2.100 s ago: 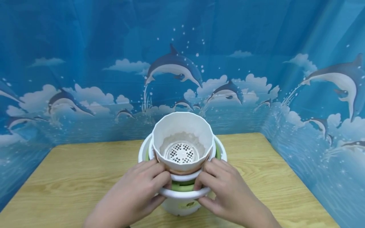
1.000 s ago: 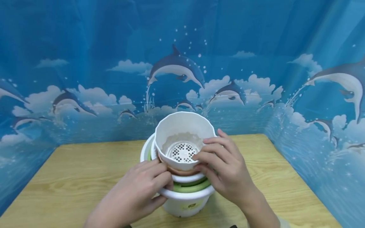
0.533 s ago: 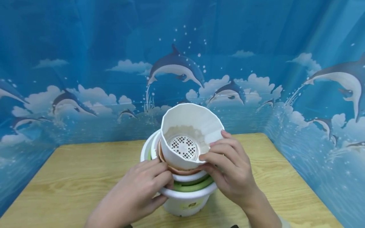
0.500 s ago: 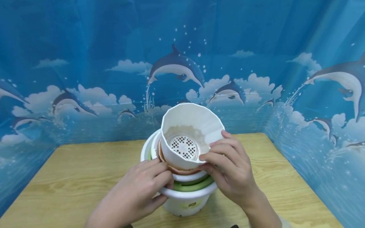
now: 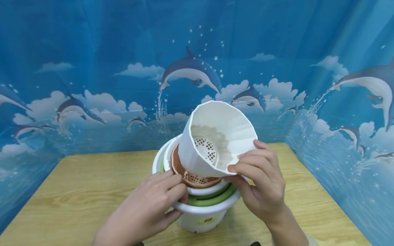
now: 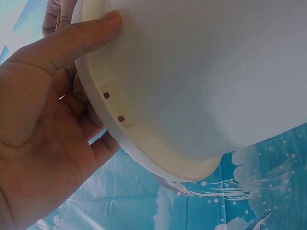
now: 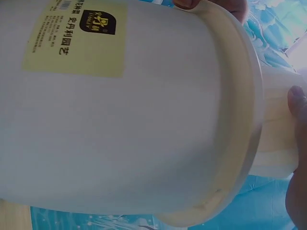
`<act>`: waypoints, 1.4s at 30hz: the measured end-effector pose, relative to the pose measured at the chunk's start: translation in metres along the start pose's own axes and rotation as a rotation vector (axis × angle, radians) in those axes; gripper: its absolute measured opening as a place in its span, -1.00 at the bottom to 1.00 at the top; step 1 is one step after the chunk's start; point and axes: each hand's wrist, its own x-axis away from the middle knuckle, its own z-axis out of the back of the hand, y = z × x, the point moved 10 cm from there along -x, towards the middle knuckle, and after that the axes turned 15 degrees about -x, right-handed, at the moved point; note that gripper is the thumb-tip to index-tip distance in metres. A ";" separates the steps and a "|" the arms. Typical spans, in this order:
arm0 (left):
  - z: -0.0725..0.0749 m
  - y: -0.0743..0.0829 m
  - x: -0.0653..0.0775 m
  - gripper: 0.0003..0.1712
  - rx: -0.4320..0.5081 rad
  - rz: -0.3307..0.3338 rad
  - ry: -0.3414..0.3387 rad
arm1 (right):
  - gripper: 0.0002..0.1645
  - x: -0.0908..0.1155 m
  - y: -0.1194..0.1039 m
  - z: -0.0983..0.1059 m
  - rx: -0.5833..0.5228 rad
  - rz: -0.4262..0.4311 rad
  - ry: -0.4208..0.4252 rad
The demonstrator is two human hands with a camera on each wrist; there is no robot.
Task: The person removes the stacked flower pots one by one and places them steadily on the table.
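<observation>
A stack of nested flower pots stands on the table. My right hand [image 5: 261, 181] pinches the near right rim of a small white flower pot [image 5: 221, 118], with a perforated bottom and brownish stains inside. It tilts to the right, partly out of a terracotta-coloured pot [image 5: 176, 162]. Around that come a white pot rim [image 5: 204, 191], a green pot [image 5: 212, 200] and the large outer white pot [image 5: 200, 223]. My left hand [image 5: 147, 205] grips the outer pot's near left rim. In the right wrist view the outer pot carries a yellow label [image 7: 76, 57].
The wooden table [image 5: 92, 191] spreads out on both sides of the stack. A blue curtain [image 5: 123, 44] printed with dolphins and clouds hangs behind it and along the sides. Two small dark objects [image 5: 255, 243] peek in at the bottom edge.
My right hand left the outer rim and took hold of the small white pot. The pot has come up and tipped right, uncovering the terracotta one. My left hand stays put.
</observation>
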 end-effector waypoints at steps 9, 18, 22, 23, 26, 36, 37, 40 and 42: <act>0.000 0.000 0.000 -0.69 -0.004 0.002 0.003 | -0.61 0.000 -0.001 0.006 0.006 0.016 0.057; -0.001 -0.001 -0.001 -0.68 0.008 0.007 -0.010 | -0.58 -0.002 0.000 0.015 -0.012 0.008 0.118; -0.001 -0.001 0.000 -0.68 0.016 0.010 -0.017 | -0.57 -0.002 0.001 0.018 -0.005 0.003 0.133; -0.001 -0.001 0.000 -0.69 0.017 0.011 -0.016 | -0.57 -0.001 0.001 0.019 -0.004 0.000 0.135; -0.001 -0.001 -0.001 -0.68 0.016 0.011 -0.012 | -0.56 0.001 0.004 0.022 -0.002 -0.011 0.144; 0.002 0.000 0.000 -0.68 0.023 -0.003 0.019 | -0.56 0.010 0.013 0.036 -0.016 -0.011 0.201; 0.002 0.000 0.000 -0.68 0.021 -0.003 0.018 | -0.56 0.010 0.013 0.037 -0.014 -0.009 0.208; 0.002 0.000 0.000 -0.67 0.016 -0.002 0.015 | -0.56 0.010 0.014 0.040 -0.007 -0.007 0.227; 0.003 0.000 0.000 -0.67 0.018 -0.003 0.018 | -0.56 0.009 0.014 0.041 -0.005 -0.008 0.233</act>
